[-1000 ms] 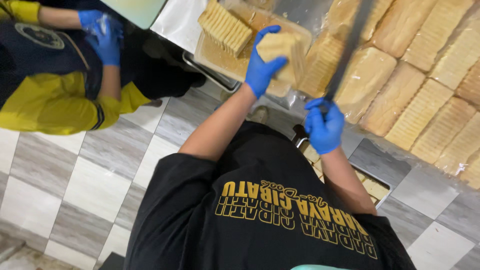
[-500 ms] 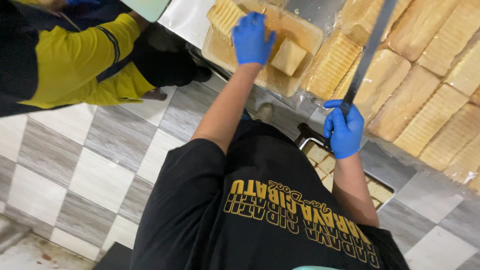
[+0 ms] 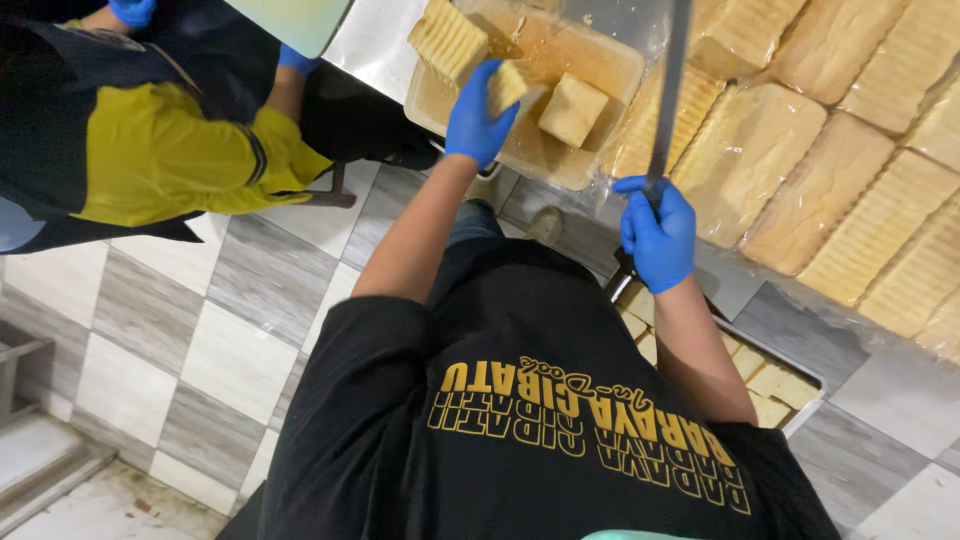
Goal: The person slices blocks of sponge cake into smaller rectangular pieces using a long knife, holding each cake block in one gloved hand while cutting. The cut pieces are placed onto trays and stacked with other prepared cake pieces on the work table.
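My left hand (image 3: 478, 118), in a blue glove, grips a pale yellow block (image 3: 508, 84) at the edge of a clear plastic tub (image 3: 520, 160) of brownish liquid. Another cube (image 3: 572, 108) and a ridged slab (image 3: 447, 38) sit in the tub. My right hand (image 3: 658, 232), also in a blue glove, grips the handle of a long knife (image 3: 668, 90) with its blade pointing up and away over the table. Rows of ridged pale yellow slabs (image 3: 770, 150) lie on plastic sheeting to the right.
A metal tray (image 3: 790, 395) with cut cubes sits below the table by my right arm. Another person in a yellow and black top (image 3: 150, 150), with blue gloves, stands at the upper left. The floor has grey and white checked tiles (image 3: 200, 340).
My left hand has moved left across the tub and now holds a smaller block at its near edge. My right hand with the knife has shifted slightly. The other person has moved closer.
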Demonstrator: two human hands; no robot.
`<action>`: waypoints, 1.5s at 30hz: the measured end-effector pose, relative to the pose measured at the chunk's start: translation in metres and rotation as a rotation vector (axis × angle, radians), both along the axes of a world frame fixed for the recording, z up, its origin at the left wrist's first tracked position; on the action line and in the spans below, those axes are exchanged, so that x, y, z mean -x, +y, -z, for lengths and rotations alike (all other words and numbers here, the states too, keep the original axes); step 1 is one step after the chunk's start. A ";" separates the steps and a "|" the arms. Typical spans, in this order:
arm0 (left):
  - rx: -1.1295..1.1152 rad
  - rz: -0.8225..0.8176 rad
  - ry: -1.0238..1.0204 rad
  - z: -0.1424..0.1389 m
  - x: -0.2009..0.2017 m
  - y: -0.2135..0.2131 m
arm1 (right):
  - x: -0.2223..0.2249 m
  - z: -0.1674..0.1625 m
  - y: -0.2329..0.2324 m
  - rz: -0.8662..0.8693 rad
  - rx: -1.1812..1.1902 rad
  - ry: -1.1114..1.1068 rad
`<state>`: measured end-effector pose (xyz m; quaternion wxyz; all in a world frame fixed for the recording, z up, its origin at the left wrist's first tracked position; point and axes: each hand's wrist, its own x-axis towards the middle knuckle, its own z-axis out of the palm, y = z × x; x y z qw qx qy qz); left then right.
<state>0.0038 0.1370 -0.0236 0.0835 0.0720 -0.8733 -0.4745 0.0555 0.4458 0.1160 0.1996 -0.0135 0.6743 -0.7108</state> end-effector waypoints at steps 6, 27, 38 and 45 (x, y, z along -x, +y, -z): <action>-1.356 0.086 0.187 -0.070 -0.042 0.033 | 0.010 -0.029 -0.023 0.091 -0.046 0.188; -1.239 0.382 0.218 -0.095 0.020 0.074 | 0.081 -0.005 -0.040 -0.143 0.532 -0.504; -2.060 0.340 0.180 -0.074 0.015 0.112 | 0.066 -0.074 -0.055 0.057 -0.454 0.247; -2.078 0.195 0.142 -0.055 0.023 0.093 | 0.004 -0.114 -0.037 -0.046 -0.602 0.546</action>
